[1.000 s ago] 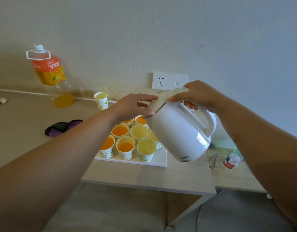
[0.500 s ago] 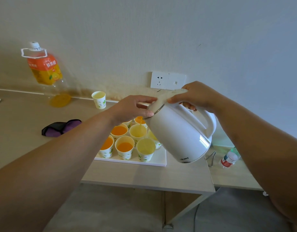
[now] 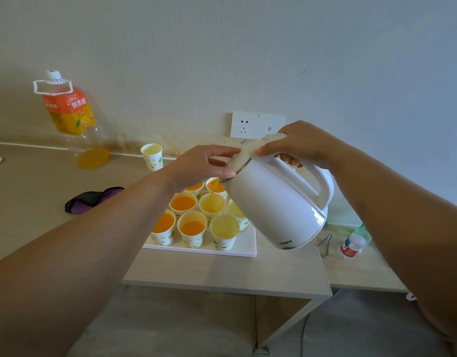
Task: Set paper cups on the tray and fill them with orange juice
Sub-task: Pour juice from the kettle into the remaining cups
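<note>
**Room.** Pale textured wall [image 3: 222,47] is backing the scene. A white wall socket [image 3: 244,125] is sitting at 12 o'clock from the tray, with a blank plate [image 3: 269,127] touching it at 3 o'clock. Grey floor [image 3: 170,325] is showing below, and a cable [image 3: 303,331] is trailing across it.

**Surface.** A light wood-grain bench [image 3: 222,274] is carrying the goods. A second bench [image 3: 358,274] is adjoining it at 3 o'clock.

**Task items.**
- A white tray [image 3: 245,247] is lying near the bench's front edge.
- Paper cups [image 3: 192,228] are standing upright on it in close rows; several are holding orange juice, and the front one at 3 o'clock [image 3: 224,229] is looking pale inside.
- A white kettle [image 3: 273,202] is tilting over the tray from 3 o'clock.
- A juice stream [image 3: 212,190] is falling from its spout into the centre cup [image 3: 212,204].
- The right hand [image 3: 302,143] is wrapping its grip round the kettle handle, thumb on the lid.
- The left hand [image 3: 204,166] is pinching the lid's front edge between thumb and fingers.

**Other items.**
- A lone cup [image 3: 151,157] is standing at 11 o'clock from the tray, near the wall.
- A nearly drained juice bottle [image 3: 70,112] is standing at 10 o'clock.
- A purple pouch [image 3: 93,198] is lying at 9 o'clock.
- A small red-labelled bottle [image 3: 352,244] is lying on the second bench, with a metal clip [image 3: 325,243] beside it.
</note>
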